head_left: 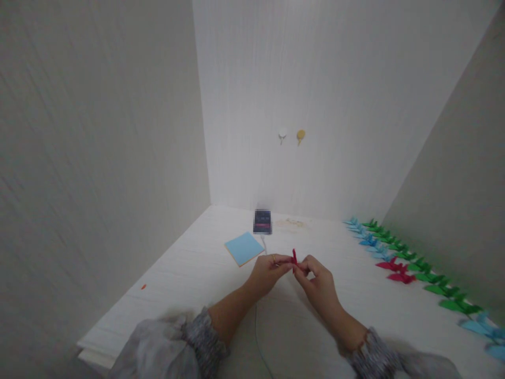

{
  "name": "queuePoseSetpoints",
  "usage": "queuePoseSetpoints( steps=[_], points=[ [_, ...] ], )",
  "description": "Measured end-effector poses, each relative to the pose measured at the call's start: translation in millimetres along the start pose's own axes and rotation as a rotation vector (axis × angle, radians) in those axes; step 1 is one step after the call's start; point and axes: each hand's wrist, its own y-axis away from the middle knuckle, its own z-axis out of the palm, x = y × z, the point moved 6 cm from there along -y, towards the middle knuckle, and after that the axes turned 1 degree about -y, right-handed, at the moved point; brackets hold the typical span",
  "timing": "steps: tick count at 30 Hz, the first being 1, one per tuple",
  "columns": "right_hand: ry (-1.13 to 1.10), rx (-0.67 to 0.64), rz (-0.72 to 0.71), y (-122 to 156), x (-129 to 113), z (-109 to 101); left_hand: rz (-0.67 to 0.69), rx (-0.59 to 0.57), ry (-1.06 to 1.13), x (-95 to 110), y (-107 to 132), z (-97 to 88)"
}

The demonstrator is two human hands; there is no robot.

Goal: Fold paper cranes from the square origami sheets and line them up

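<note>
The small piece of red folded paper (294, 256) is up between my fingertips, in front of me above the middle of the desk (189, 300), one narrow strip of it standing upright. My left hand (265, 275) pinches it from one side, thumb against fingers, and my right hand (320, 279) pinches it from the other, so both hands are closed narrowly on the same piece. I judge it well folded down but unfinished: I see no spread wings on it, though my fingers hide most of its shape and I cannot tell which fold it is at. Just beyond my left hand lies a blue paper square (243, 248), flat and unfolded, an orange edge showing beneath it. The done work seems to stand to my right, in two lines: green paper cranes (457, 304) along the outer one, with light-blue cranes (479, 325) at its near end, and blue cranes (369, 241) in the inner one, ending in red cranes (401, 276) nearest me. Past the square, a blurred dark device (262, 222) stands near the wall (244, 173), a white cable (256, 321) running toward me; an orange scrap (143, 287) lies far left.
</note>
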Motion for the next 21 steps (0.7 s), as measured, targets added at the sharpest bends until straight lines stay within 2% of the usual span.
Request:
queuePoseSetpoints(
  steps=[4,8,11,15,21],
  points=[
    [-0.054,-0.067,-0.059,0.1,-2.1,4.2,0.013,-0.076,0.054,6.6,1.2,4.4],
    [-0.122,-0.115,-0.081,0.3,-6.9,5.5,0.004,-0.05,0.14,7.2,-0.5,2.5],
    [-0.121,-0.115,-0.021,0.4,-3.7,5.2,-0.008,-0.045,0.209,4.0,-1.6,2.5],
    [-0.151,-0.02,0.039,-0.1,2.8,-0.1,0.001,-0.007,0.2,3.4,-1.1,-0.5],
    [-0.271,-0.058,0.101,0.8,9.3,3.7,-0.015,-0.057,0.25,8.2,-0.3,2.4]
  ],
)
